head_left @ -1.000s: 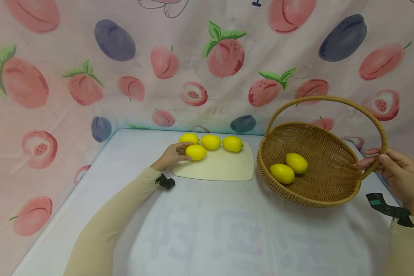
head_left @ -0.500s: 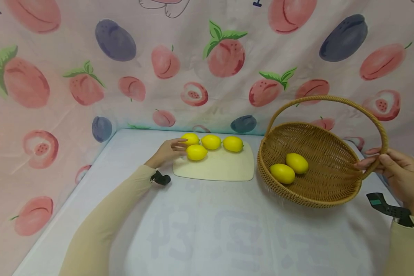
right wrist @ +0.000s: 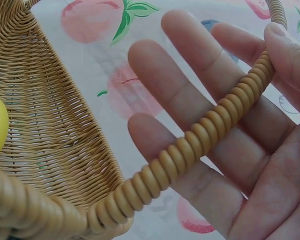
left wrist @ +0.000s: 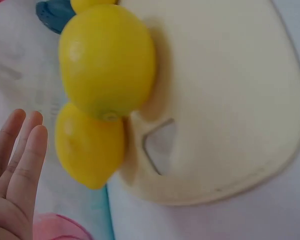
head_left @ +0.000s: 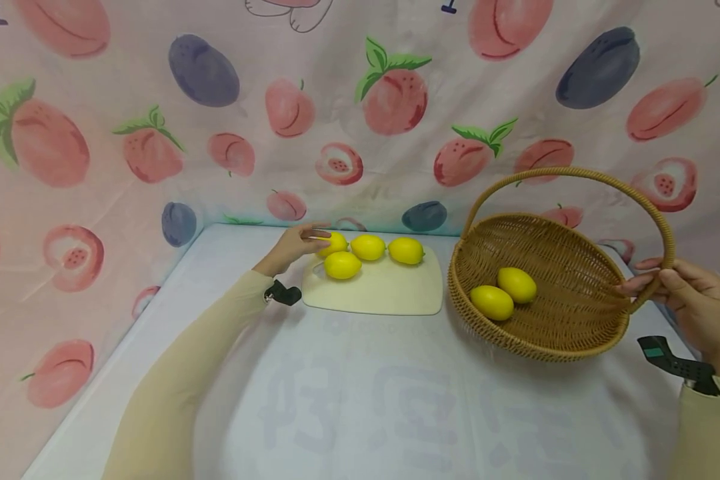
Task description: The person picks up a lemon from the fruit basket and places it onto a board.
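Observation:
Four-finger detail of my left hand (head_left: 293, 248) shows straight, spread fingers at the rear left lemon (head_left: 338, 243); in the left wrist view the hand (left wrist: 16, 177) stands apart from the lemons, holding nothing. A front lemon (head_left: 343, 266) and two more rear lemons (head_left: 369, 247) lie on a cream cutting board (head_left: 390, 290). My right hand (head_left: 699, 303) holds the handle (right wrist: 175, 159) of a wicker basket (head_left: 576, 320), thumb on one side and fingers behind it. The basket tilts toward me. Two lemons (head_left: 492, 303) lie inside it.
The table (head_left: 360, 393) has a white cloth under board and basket. A fruit-print curtain (head_left: 312, 87) hangs behind and to the left. The board has a cut-out (left wrist: 161, 146) near its left end. Each wrist wears a black camera mount (head_left: 283, 293).
My left hand has come off the front lemon and moved back to the rear left one. The lemons stay in place. My right hand and the basket have not visibly moved.

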The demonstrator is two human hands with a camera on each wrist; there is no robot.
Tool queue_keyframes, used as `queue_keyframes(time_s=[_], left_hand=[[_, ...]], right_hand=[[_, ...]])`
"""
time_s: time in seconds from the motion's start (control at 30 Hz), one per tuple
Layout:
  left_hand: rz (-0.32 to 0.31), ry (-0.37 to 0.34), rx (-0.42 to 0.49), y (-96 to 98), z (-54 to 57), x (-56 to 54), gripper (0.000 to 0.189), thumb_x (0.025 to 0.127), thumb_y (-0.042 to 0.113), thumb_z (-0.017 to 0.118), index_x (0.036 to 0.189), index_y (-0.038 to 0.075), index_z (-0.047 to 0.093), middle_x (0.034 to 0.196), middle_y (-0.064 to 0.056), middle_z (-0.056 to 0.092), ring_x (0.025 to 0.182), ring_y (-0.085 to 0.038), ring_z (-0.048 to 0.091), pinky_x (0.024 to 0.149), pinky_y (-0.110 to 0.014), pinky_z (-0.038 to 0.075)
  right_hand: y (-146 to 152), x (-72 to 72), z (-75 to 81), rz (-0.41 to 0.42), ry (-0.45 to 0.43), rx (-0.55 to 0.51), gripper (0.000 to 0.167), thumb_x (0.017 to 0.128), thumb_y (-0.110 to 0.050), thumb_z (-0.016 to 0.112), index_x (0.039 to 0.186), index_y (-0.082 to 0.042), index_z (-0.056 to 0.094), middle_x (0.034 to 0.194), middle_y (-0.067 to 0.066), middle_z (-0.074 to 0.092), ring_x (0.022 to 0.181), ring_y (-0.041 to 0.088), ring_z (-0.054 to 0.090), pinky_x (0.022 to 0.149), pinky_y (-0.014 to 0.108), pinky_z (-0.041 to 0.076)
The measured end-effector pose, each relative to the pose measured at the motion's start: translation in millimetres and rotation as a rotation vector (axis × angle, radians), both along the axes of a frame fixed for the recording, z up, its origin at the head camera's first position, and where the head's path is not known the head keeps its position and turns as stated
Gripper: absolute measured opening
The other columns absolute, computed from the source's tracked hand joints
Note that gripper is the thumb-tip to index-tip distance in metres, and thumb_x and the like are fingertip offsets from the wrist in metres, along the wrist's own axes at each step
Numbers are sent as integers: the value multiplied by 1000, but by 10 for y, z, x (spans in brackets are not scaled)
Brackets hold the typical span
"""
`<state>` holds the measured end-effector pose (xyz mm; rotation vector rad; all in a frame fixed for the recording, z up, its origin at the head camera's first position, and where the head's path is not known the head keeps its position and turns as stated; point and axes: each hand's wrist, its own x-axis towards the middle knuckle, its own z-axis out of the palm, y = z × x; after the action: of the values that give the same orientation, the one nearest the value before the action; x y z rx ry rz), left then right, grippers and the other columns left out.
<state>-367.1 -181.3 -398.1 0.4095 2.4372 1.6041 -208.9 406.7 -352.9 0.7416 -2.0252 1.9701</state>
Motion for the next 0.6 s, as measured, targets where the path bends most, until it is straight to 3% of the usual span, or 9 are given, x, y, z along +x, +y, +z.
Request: queue_keyframes(time_s=[0.3,0.6], left_hand=[[-89,56,118,262,306,-1,49,92,13,59,140,11,45,134,-20,53,121,-33,54,100,-40,47],[-271,95,160,772,530,59,47,93,11,57,138,7,47,132,-23,54,120,-29,55,100,-42,47]], right_hand=[[5,-10,-6,17,5,-18,30,98,7,29,114,13,54,94,6,73,87,13,70,82,14,50],[6,-14,-8,11,7,-5,30,98,7,29,113,12,54,94,6,73,87,13,70,80,14,51]])
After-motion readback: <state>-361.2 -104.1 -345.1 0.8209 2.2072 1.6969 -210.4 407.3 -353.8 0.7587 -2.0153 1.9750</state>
